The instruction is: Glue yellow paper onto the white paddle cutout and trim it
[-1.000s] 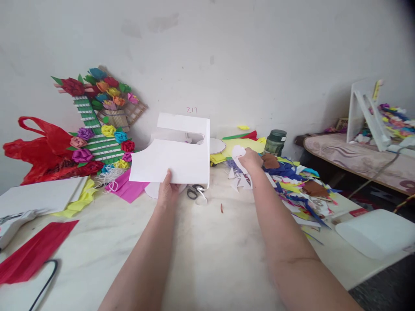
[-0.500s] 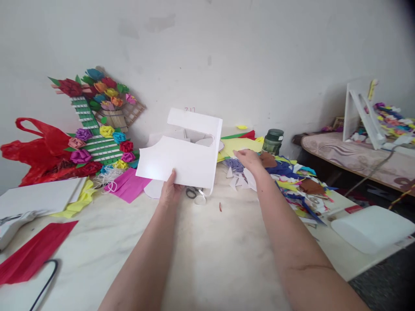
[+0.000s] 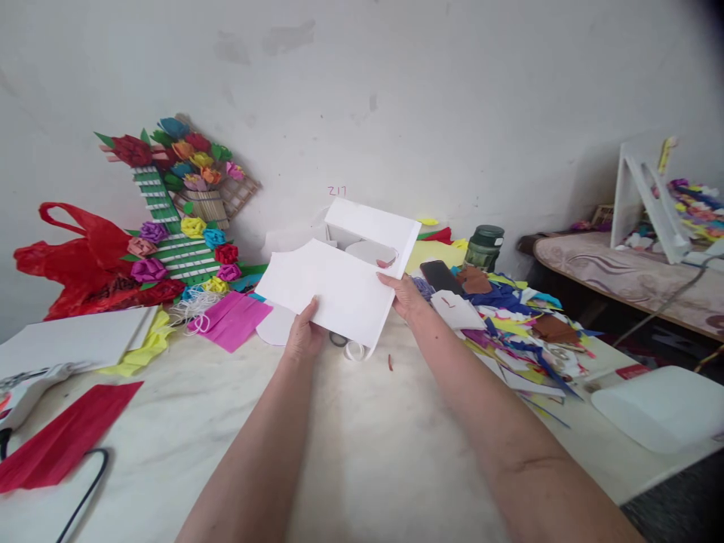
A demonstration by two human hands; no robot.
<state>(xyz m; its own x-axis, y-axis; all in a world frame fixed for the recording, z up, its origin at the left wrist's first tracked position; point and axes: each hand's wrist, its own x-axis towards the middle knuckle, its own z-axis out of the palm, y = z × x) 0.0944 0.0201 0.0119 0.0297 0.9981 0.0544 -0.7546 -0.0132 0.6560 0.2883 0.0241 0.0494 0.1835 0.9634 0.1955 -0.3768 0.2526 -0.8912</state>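
A white cut-out board with an open slot is held up and tilted above the table. My left hand grips its lower edge, thumb on the front face. On the right side, my right hand pinches the board near the end of the slot, its other fingers hidden behind. Below the board lie a roll of clear tape and the dark handle of scissors, partly covered. A small brown scrap rests on the tabletop.
Paper flowers on a green-and-white frame, a red bag and pink paper lie left. A phone, green jar, colored scraps and a white container are right.
My right hand has moved left from the yellow paper and taken hold of the board. The board has shifted right and tilted clockwise. A phone now shows among the scraps.
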